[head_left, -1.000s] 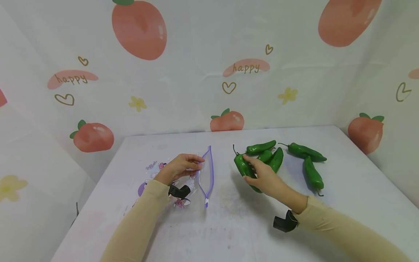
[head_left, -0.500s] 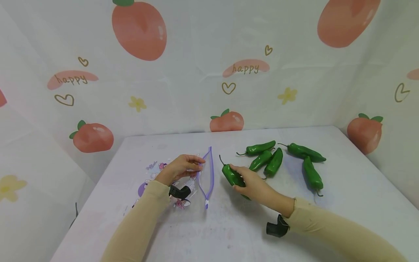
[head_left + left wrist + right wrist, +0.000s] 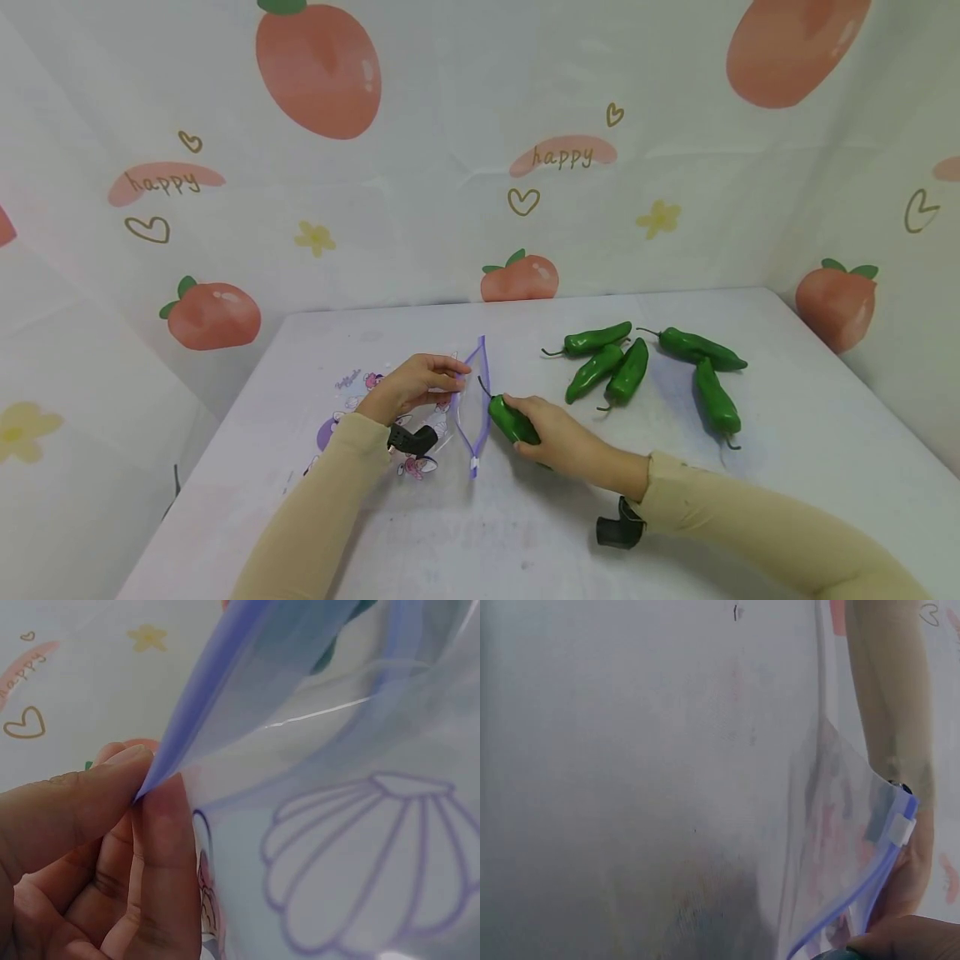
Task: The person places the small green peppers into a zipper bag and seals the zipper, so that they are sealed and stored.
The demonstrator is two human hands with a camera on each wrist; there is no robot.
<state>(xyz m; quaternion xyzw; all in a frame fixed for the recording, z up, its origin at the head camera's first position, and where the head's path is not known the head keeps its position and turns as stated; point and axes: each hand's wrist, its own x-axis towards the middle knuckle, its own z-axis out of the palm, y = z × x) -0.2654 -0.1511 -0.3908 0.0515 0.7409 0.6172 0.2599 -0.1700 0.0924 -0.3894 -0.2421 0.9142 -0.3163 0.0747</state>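
Observation:
A clear zip bag [image 3: 450, 408] with a purple zipper rim [image 3: 484, 392] and cartoon prints lies on the white table [image 3: 525, 517]. My left hand [image 3: 412, 383] pinches the bag's upper rim and holds its mouth open; the left wrist view shows thumb and fingers [image 3: 127, 795] pinching the purple edge [image 3: 225, 697]. My right hand [image 3: 547, 429] grips a green pepper [image 3: 512, 420] just right of the bag's mouth, stem toward the opening. In the right wrist view the bag's mouth [image 3: 855, 892] and its white slider [image 3: 898, 829] sit close ahead.
Several more green peppers lie to the right: a cluster [image 3: 607, 362] and two further right [image 3: 708, 375]. A fruit-print backdrop [image 3: 480, 167] walls in the table at the back and sides. Black wrist mounts [image 3: 618, 525] sit on both forearms.
My right hand lifted one pepper from the cluster and carried it left to the bag's mouth. The left hand kept holding the bag open without moving.

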